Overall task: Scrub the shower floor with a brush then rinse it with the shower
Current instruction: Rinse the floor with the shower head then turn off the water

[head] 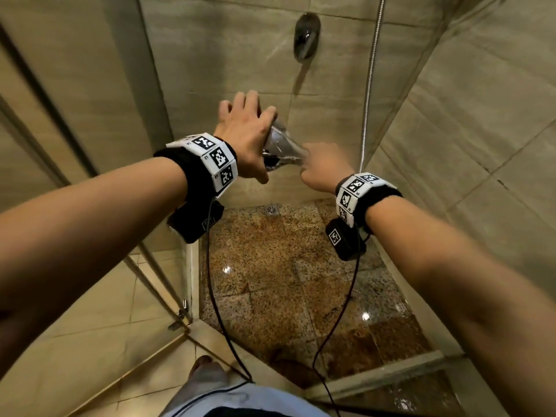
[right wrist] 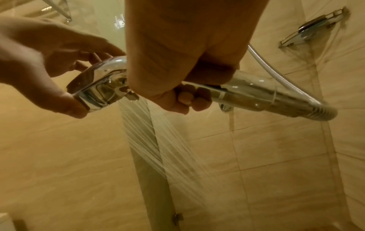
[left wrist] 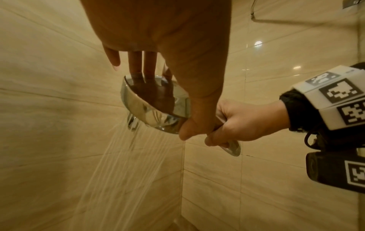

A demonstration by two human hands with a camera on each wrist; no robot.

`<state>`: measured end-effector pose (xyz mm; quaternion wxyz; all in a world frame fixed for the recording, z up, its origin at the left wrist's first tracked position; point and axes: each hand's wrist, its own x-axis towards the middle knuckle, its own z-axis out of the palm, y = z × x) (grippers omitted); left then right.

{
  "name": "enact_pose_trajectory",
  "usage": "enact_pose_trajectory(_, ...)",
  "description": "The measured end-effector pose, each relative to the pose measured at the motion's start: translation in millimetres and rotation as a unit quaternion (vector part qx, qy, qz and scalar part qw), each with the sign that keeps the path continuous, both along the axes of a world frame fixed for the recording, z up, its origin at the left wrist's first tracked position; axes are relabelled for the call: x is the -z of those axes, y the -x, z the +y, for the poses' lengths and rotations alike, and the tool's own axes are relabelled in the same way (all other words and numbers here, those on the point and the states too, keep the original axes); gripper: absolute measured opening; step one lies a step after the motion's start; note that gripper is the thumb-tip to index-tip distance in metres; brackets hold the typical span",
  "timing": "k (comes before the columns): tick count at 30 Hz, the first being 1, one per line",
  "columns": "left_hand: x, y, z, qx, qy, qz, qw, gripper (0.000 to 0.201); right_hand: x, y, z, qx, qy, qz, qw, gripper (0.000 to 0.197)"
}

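Both hands on the shower head (head: 281,145), held out over the shower floor (head: 288,272). Right hand (head: 323,168) has its fingers (right wrist: 189,100) curled tight round the handle (right wrist: 254,92), thumb side toward the head's disc. Left hand (head: 245,136) sits on the disc itself: thumb (left wrist: 195,123) pressed at the lower rim where disc meets handle, fingers (left wrist: 142,62) reaching over the back of the disc, fairly straight rather than wrapped; reads as a light pinch across the rim (left wrist: 150,112), not a full grip. Shower head is chrome, face angled down and away from the person. Water (right wrist: 158,140) is running: thin jets fan out below the disc, slanting down toward the tiled wall (head: 234,55) and floor. Metal hose (right wrist: 276,73) leaves the handle's far end and loops up; from the head view it runs up along the wall right of the shower head. Wall-mounted mixer tap (head: 307,36) sits above the shower head, on the back wall. Floor drain (head: 272,209) lies below the shower head, at the foot of that wall. Speckled stone floor is wet, with bright glints on it. Glass door frame (head: 168,281) stands left of the shower floor. Wire corner shelf (right wrist: 316,26) shows high on the wall in the right wrist view. No brush in view.
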<state>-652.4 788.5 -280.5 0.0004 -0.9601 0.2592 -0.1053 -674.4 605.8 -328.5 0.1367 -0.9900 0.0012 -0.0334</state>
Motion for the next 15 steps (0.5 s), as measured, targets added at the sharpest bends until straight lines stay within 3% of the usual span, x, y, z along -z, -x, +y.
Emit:
enact_pose_trajectory(2,-2.4,-0.2,6.7,-0.002,-0.009,-0.003,1.000,0.104,0.1,-1.6,7.4,-0.005,-0.017,0.007,1.000,0.005)
enact_pose_trajectory(7,-2.1,-0.2,21.4,-0.020,-0.018,0.010,1.000,0.104,1.3,-6.0,24.3,-0.019,-0.042,0.031,0.998,0.018)
enact_pose_trajectory(15,20.0,2.8,26.9,-0.061,0.003,0.117,0.991,0.098,4.7,-3.7,26.1,-0.068,0.010,0.096,0.993,0.022)
